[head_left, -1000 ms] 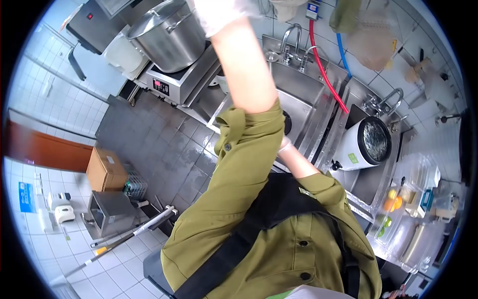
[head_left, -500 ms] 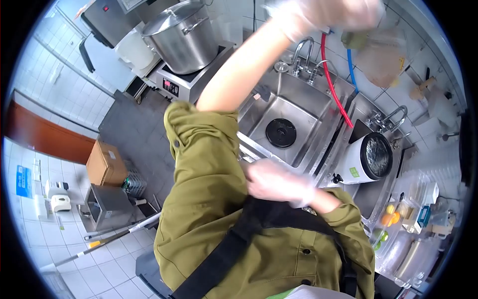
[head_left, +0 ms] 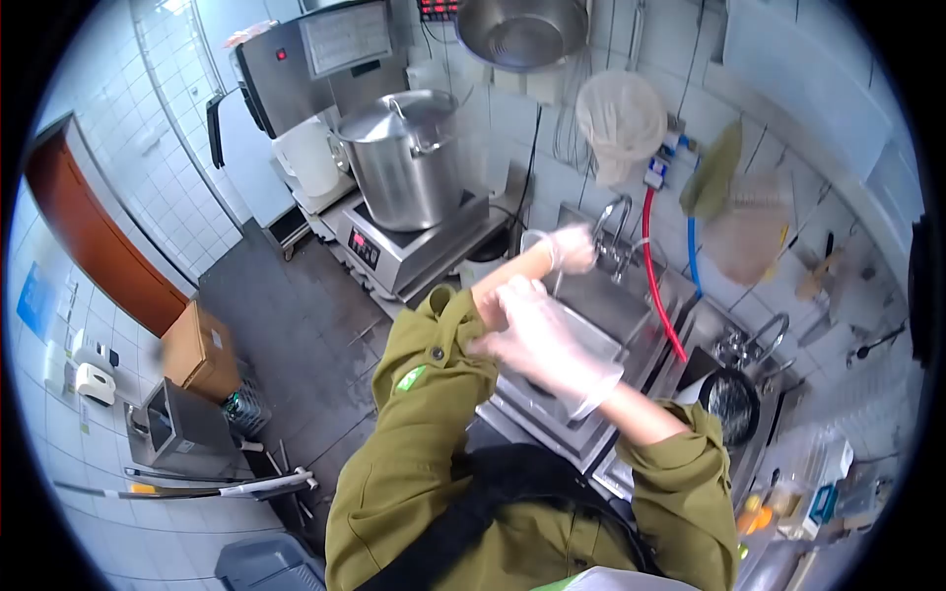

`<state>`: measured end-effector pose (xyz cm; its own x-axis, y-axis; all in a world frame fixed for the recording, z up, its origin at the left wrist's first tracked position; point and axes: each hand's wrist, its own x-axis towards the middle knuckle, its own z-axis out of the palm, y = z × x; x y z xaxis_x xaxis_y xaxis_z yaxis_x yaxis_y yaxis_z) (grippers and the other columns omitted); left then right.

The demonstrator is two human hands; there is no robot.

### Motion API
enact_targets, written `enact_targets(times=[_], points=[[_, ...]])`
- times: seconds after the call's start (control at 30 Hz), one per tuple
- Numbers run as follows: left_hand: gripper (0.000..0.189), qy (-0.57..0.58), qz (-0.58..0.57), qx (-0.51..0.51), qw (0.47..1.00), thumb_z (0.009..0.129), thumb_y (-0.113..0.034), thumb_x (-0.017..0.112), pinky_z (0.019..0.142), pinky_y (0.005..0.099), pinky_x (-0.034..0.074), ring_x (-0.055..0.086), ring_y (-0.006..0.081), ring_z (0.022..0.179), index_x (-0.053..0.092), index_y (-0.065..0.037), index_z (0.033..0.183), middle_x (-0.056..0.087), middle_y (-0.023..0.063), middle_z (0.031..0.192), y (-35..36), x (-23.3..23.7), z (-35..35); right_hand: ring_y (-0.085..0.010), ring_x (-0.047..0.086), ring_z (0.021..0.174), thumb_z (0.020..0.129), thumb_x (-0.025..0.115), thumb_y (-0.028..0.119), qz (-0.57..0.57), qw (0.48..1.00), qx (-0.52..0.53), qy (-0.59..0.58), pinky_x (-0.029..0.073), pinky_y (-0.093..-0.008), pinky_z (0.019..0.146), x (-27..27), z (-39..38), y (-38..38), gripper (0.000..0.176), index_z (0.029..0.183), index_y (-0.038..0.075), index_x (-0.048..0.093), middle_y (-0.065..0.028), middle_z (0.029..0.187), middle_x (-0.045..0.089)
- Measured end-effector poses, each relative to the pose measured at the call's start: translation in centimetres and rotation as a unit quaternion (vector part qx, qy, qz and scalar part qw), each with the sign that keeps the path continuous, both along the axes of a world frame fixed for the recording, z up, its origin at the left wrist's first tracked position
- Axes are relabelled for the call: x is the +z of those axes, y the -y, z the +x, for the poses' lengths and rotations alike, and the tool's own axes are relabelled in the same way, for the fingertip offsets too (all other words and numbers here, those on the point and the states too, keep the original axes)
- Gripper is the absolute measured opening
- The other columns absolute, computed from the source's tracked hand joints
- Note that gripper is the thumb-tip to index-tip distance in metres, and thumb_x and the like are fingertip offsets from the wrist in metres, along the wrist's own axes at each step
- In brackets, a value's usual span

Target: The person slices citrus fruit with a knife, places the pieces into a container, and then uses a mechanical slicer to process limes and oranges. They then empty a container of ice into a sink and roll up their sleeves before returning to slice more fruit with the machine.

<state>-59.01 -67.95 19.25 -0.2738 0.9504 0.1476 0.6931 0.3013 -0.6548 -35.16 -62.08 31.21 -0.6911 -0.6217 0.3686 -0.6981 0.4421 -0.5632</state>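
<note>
My left hand (head_left: pixel 574 248), in a clear glove, is in front of the faucet (head_left: pixel 613 231) at the back of the sink. It looks curled into a loose fist, with nothing visible in it. My right hand (head_left: pixel 542 345), gloved too, reaches across over the sink (head_left: pixel 581 340). Its fingers bend around my left forearm at the edge of the rolled olive sleeve (head_left: pixel 443 320). The contact between the fingertips and the cloth is partly hidden and a little blurred. Beneath my right hand, much of the basin is covered from view.
A lidded steel pot (head_left: pixel 409 163) stands on an induction cooker (head_left: pixel 379 241) to the left. Red hose (head_left: pixel 647 261) and blue hose (head_left: pixel 692 246) hang behind the sinks. A black-rimmed container (head_left: pixel 729 409) sits in the right sink. A cardboard box (head_left: pixel 200 350) is at far left.
My left hand has come down from high near the wall to beside the faucet. My right hand has moved forward along the left arm to the sleeve edge. The view has tilted up.
</note>
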Motion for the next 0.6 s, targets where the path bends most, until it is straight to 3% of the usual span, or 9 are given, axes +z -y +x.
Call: enact_targets(times=[0.1, 0.23, 0.3, 0.33, 0.43, 0.47, 0.5, 0.53, 0.6], points=[[0.014, 0.052, 0.076, 0.052, 0.994, 0.067, -0.022, 0.059, 0.053, 0.0334, 0.049, 0.063, 0.02, 0.056, 0.063, -0.015, 0.056, 0.061, 0.0017, 0.056, 1.6, -2.1, -0.9, -0.0316, 0.053, 0.094, 0.07, 0.077, 0.032, 0.03, 0.999, -0.008, 0.011, 0.044, -0.0436, 0.08, -0.2, 0.7, 1.1, 0.037, 0.076, 0.004, 0.052, -0.0161, 0.089, 0.053], [0.017, 0.082, 0.026, 0.109, 0.99, 0.073, -0.022, 0.057, 0.056, 0.0356, 0.051, 0.066, 0.0218, 0.062, 0.067, -0.013, 0.062, 0.065, 0.0049, 0.064, 2.9, -2.1, 0.2, -0.0244, 0.055, 0.085, 0.072, 0.072, 0.018, 0.018, 0.995, 0.061, 0.075, 0.045, -0.0363, 0.074, -1.0, 0.5, 1.5, 0.022, 0.077, 0.002, 0.057, -0.0124, 0.081, 0.055], [0.019, 0.106, 0.013, 0.131, 0.986, 0.075, -0.022, 0.056, 0.057, 0.0364, 0.052, 0.066, 0.0223, 0.062, 0.067, -0.013, 0.063, 0.067, 0.0059, 0.066, 3.2, -2.1, 0.6, -0.0163, 0.056, 0.072, 0.072, 0.063, 0.008, -0.061, 0.925, 0.094, 0.363, 0.045, -0.0319, 0.065, 0.5, -0.3, 1.0, 0.009, 0.077, 0.002, 0.059, -0.0073, 0.07, 0.056], [0.022, 0.128, 0.008, 0.152, 0.98, 0.078, -0.023, 0.054, 0.06, 0.0383, 0.052, 0.067, 0.0259, 0.065, 0.068, -0.011, 0.065, 0.068, 0.0083, 0.069, 3.3, -2.3, 0.5, -0.0104, 0.052, 0.063, 0.073, 0.054, 0.002, -0.076, 0.922, 0.082, 0.37, 0.043, -0.0292, 0.058, -0.2, -1.3, 1.2, 0.009, 0.079, 0.001, 0.06, -0.0037, 0.063, 0.054], [0.024, 0.158, 0.039, 0.182, 0.97, 0.078, -0.024, 0.053, 0.061, 0.0392, 0.052, 0.067, 0.0272, 0.067, 0.068, -0.011, 0.066, 0.068, 0.0093, 0.07, 3.7, -2.4, 0.7, -0.0228, 0.057, 0.062, 0.072, 0.053, -0.002, 0.03, 0.994, -0.031, 0.096, 0.044, -0.033, 0.061, -1.2, -4.8, 2.9, 0.006, 0.073, 0.002, 0.058, -0.0076, 0.064, 0.057], [0.024, 0.168, 0.05, 0.19, 0.966, 0.078, -0.025, 0.053, 0.061, 0.0395, 0.053, 0.067, 0.0276, 0.067, 0.068, -0.011, 0.066, 0.068, 0.0096, 0.071, 3.5, -2.2, 0.8, -0.0239, 0.057, 0.065, 0.071, 0.055, 0.002, 0.043, 0.991, -0.04, -0.119, 0.043, -0.0339, 0.065, -1.3, -4.5, 3.6, 0.003, 0.071, 0.005, 0.058, -0.0075, 0.065, 0.056], [0.024, 0.176, 0.062, 0.197, 0.962, 0.079, -0.025, 0.053, 0.062, 0.0398, 0.053, 0.067, 0.0281, 0.068, 0.068, -0.01, 0.066, 0.068, 0.0099, 0.071, 3.1, -1.7, 0.5, -0.025, 0.058, 0.067, 0.069, 0.057, 0.006, 0.057, 0.941, -0.047, -0.332, 0.043, -0.0349, 0.069, -1.4, -4.2, 4.5, 0.001, 0.07, 0.007, 0.057, -0.0074, 0.067, 0.056], [0.025, 0.182, 0.075, 0.204, 0.959, 0.079, -0.025, 0.053, 0.062, 0.04, 0.053, 0.067, 0.0285, 0.068, 0.068, -0.01, 0.066, 0.068, 0.0103, 0.072, 2.7, -0.7, 0.5, -0.0203, 0.056, 0.073, 0.067, 0.057, 0.016, 0.102, 0.89, -0.025, -0.443, 0.041, -0.0361, 0.074, -0.8, -2.9, 5.2, 0.006, 0.07, 0.011, 0.057, -0.0056, 0.07, 0.053], [0.026, 0.2, 0.16, 0.252, 0.933, 0.08, -0.027, 0.05, 0.064, 0.0423, 0.053, 0.068, 0.0304, 0.073, 0.068, -0.011, 0.071, 0.069, 0.0125, 0.076, 2.7, 1.7, 0.4, -0.0197, 0.053, 0.077, 0.068, 0.058, 0.018, 0.033, 0.847, 0.045, -0.528, 0.04, -0.0342, 0.073, -0.5, -1.5, 4.5, 0.007, 0.07, 0.012, 0.055, -0.0026, 0.074, 0.05]])
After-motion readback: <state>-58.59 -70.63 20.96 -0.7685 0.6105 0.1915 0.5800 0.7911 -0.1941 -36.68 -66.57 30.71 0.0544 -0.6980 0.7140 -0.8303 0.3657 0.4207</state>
